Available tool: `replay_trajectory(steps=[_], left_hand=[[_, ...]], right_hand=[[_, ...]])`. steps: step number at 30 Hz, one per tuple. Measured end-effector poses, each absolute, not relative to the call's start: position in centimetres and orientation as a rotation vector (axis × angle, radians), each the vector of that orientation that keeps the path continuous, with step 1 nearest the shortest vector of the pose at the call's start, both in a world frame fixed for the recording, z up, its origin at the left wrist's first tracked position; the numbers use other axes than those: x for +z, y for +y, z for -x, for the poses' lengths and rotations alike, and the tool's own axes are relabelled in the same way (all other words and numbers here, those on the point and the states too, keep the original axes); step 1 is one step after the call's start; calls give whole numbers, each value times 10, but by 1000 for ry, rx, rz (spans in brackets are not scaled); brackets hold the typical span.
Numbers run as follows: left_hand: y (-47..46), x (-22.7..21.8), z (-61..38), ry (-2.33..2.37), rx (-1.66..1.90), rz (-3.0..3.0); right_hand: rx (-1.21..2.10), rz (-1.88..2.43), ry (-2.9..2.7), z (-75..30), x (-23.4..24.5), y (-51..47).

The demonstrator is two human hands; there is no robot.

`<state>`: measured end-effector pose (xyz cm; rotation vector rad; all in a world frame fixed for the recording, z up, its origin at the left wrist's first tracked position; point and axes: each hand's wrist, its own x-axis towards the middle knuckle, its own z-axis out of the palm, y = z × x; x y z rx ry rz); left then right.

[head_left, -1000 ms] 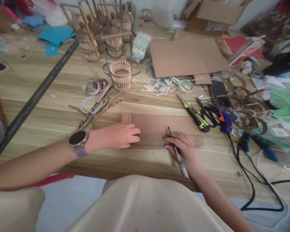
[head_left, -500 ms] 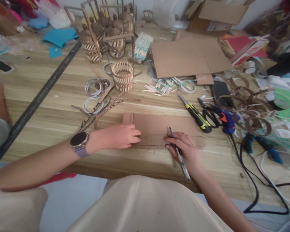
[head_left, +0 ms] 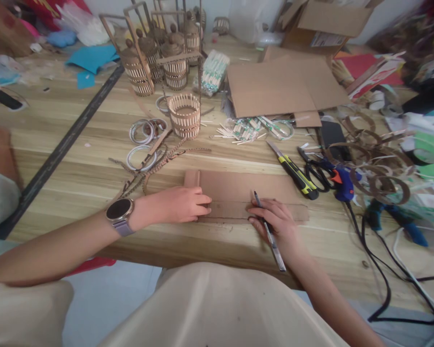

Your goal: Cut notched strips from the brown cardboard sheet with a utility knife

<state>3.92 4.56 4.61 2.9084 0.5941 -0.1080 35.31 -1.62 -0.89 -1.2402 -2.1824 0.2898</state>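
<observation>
A long brown cardboard strip (head_left: pixel 235 190) lies flat near the front edge of the wooden table (head_left: pixel 75 159). My left hand (head_left: pixel 181 204), a smartwatch on its wrist, rests flat on the strip's left part with fingers together. My right hand (head_left: pixel 277 224) sits on the strip's right part, closed around a slim metal craft knife (head_left: pixel 269 231) whose tip touches the cardboard.
Right of the strip lie a yellow-black utility knife (head_left: pixel 294 172), scissors (head_left: pixel 316 171), a blue glue gun (head_left: pixel 342 180), black cords and curled cardboard rings (head_left: pixel 379 168). Behind stand stick baskets (head_left: pixel 183 115), tape rolls (head_left: pixel 141 132), flat cardboard sheets (head_left: pixel 275 86) and a box.
My hands stay on the strip in the same grip. Only the view has shifted slightly, so the table items sit a little to the right and lower.
</observation>
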Motion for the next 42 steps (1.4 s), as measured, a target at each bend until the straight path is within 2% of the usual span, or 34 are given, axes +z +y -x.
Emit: replay_trajectory(steps=[12, 17, 20, 23, 27, 33, 42], left_hand=[[66, 73, -44, 469, -531, -2963], [69, 69, -42, 458, -510, -2936], [72, 68, -40, 456, -468, -2913], [75, 66, -38, 428, -392, -2916], [76, 63, -37, 396, -309, -2925], [75, 64, -38, 438, -273, -2849], [77, 61, -38, 433, -325, -2880]], right_hand=[[229, 1172, -2268, -357, -7, -11], [287, 1334, -2073, -350, 10, -15], [500, 1368, -2039, -332, 32, -22], [810, 1126, -2093, -305, 48, -24], [995, 885, -2134, -265, 45, -20], [1019, 941, -2079, -232, 24, -16], [1064, 919, -2173, -229, 25, -18]])
